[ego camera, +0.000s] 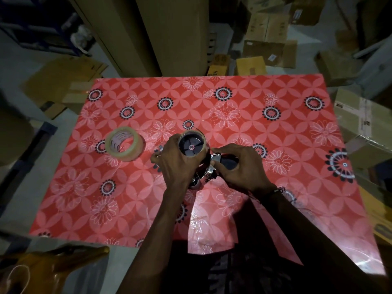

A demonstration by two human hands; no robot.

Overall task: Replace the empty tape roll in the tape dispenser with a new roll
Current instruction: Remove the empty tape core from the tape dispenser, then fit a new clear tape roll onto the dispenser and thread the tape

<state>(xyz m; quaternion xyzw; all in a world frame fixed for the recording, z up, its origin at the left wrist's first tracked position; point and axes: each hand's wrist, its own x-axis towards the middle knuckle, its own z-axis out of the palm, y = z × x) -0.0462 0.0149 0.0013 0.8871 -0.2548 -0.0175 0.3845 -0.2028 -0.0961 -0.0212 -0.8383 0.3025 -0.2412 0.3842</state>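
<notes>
Red floral tablecloth point(275, 187) covers the table. Tape dispenser point(209, 166) mid-table — left hand point(176, 160) curled round its empty core point(192, 146), right hand point(241, 166) clamped on the handle. New clear tape roll point(124, 143) lies just left, untouched.

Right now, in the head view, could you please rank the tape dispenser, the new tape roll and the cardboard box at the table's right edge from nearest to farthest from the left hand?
1. Tape dispenser: held in the left hand.
2. New tape roll: on the table, to its left.
3. Cardboard box: far right, beyond the right hand.
</notes>
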